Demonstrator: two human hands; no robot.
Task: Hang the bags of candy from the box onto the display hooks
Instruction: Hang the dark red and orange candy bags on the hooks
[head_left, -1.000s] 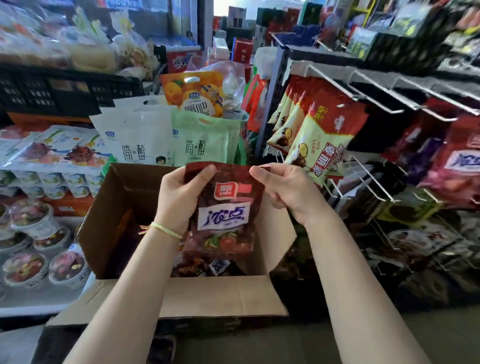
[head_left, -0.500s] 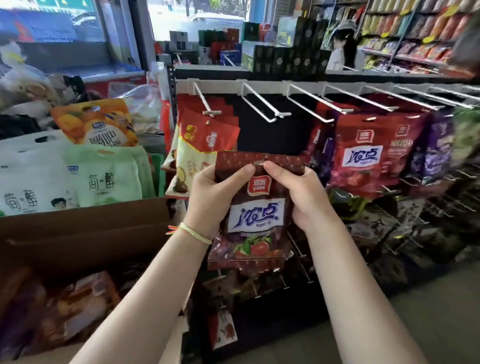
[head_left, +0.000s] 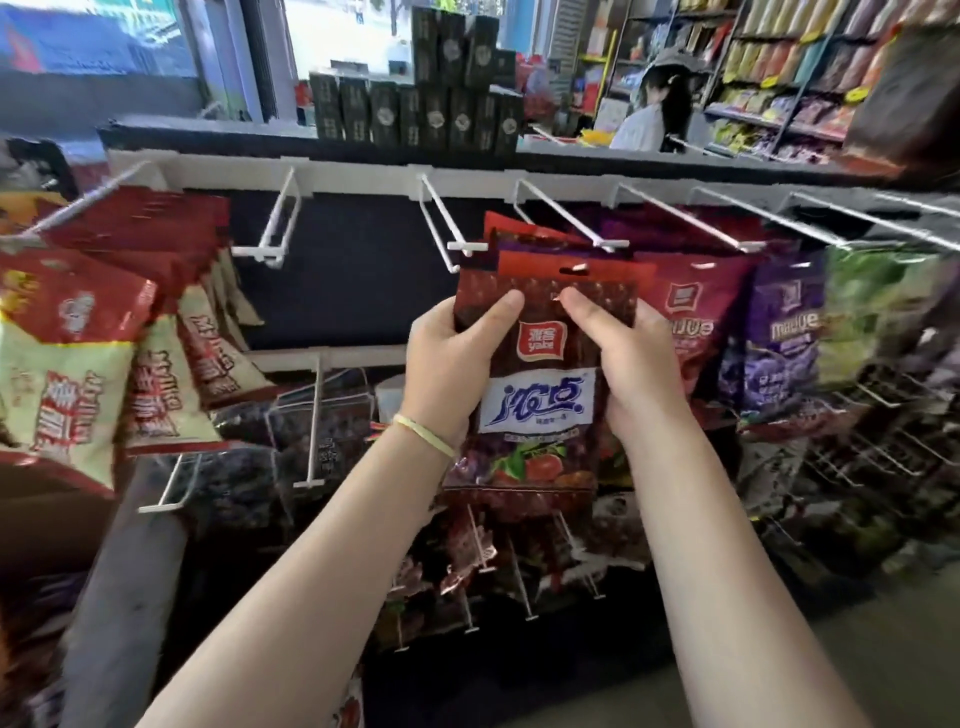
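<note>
Both hands hold one dark red candy bag (head_left: 540, 395) with a white label by its top corners. My left hand (head_left: 449, 364) grips the left corner and my right hand (head_left: 631, 364) the right corner, thumbs on the front. The bag is upright, just below and in front of a white wire display hook (head_left: 569, 221). Matching red bags (head_left: 566, 262) hang on that hook right behind the held one. The box is almost out of frame, only a brown edge (head_left: 47, 499) at the far left.
More white hooks (head_left: 441, 228) stick out along the top rail, some bare. Red-and-cream bags (head_left: 67, 374) hang at left, purple bags (head_left: 779, 343) and green ones at right. Lower hooks (head_left: 311, 431) carry dark bags. A person (head_left: 660, 111) stands behind the rack.
The view has swung right from the box to the rack. Both hands have carried the bag up and right, close to the hook with matching bags.
</note>
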